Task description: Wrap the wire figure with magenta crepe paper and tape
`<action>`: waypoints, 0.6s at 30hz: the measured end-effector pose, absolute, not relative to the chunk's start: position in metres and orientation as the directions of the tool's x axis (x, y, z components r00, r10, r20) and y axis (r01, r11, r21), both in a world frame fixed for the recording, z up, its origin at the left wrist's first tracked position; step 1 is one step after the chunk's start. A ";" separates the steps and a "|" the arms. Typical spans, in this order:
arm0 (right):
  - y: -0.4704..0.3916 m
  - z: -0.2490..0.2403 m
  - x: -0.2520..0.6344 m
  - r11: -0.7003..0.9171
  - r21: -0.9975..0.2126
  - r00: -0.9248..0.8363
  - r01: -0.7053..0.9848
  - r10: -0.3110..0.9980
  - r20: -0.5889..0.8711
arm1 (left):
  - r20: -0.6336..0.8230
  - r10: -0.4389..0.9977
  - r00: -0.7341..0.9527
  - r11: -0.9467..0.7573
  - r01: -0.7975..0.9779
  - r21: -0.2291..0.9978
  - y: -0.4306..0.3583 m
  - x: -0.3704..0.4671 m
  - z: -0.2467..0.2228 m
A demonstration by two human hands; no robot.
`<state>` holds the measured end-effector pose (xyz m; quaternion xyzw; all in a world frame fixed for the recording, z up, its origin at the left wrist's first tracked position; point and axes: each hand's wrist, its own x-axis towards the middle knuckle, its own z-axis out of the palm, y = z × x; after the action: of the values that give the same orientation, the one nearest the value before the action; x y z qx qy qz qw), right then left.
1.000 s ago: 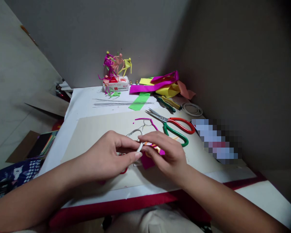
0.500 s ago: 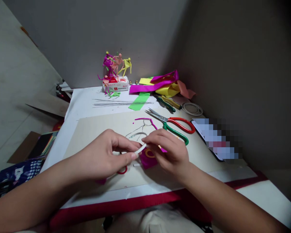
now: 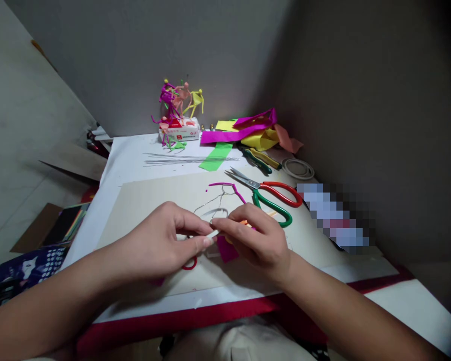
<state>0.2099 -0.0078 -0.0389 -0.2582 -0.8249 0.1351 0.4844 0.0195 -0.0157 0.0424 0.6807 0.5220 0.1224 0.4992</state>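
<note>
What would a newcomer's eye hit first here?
Probably the little figures in magenta, pink, yellow and green, clustered on and around the small white-and-red box at the table's back. Next, the scissors with one red and one green handle, lying right of centre, and the bright strips behind them. Front and centre, the left hand pinches a thin white band, with the right hand close against it.

Blue patterned bag point(image 3: 32, 264) near brown cardboard point(image 3: 36, 228)
</note>
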 end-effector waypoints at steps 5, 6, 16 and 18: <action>-0.004 -0.036 0.209 0.655 -0.721 -0.243 0.226 0.755 0.609 | -0.392 0.796 0.461 0.098 0.540 0.836 -0.015 0.011 0.043; -0.003 -0.036 0.209 0.605 -0.769 -0.201 0.207 0.796 0.571 | -0.393 0.791 0.470 0.107 0.525 0.844 -0.015 0.009 0.043; -0.011 -0.035 0.206 0.747 -0.614 -0.217 0.256 0.663 0.716 | -0.354 0.859 0.370 0.142 0.491 0.859 -0.015 0.017 0.035; -0.015 -0.034 0.204 0.804 -0.547 -0.275 0.234 0.595 0.755 | -0.323 0.875 0.359 0.116 0.494 0.862 -0.015 0.020 0.034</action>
<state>0.2040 -0.0145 -0.0339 -0.2653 -0.7809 0.1669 0.5404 0.0196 -0.0149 0.0340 0.6393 0.5354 0.1832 0.5207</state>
